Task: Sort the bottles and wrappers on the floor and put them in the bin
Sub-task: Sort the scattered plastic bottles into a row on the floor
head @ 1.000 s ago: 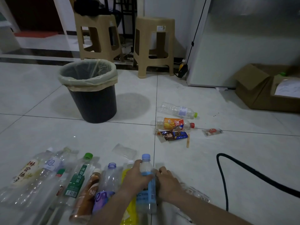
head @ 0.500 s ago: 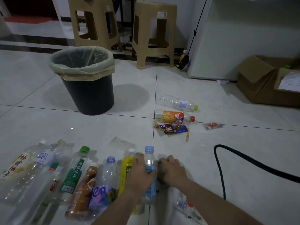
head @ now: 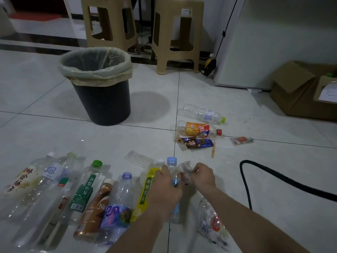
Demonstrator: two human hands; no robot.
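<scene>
Head view: blue-capped bottle point(head: 175, 178) lies on the tiles, well in front of the bin point(head: 102, 105), left hand point(head: 165, 189) curled over it; right hand point(head: 204, 175) pinches a crumpled wrapper point(head: 185, 168) just beside the bottle's neck

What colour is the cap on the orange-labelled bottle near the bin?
Red; the cap shows best in head view.

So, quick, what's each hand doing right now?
Left hand: grips the blue-capped bottle.
Right hand: pinches a crumpled clear wrapper.
</scene>
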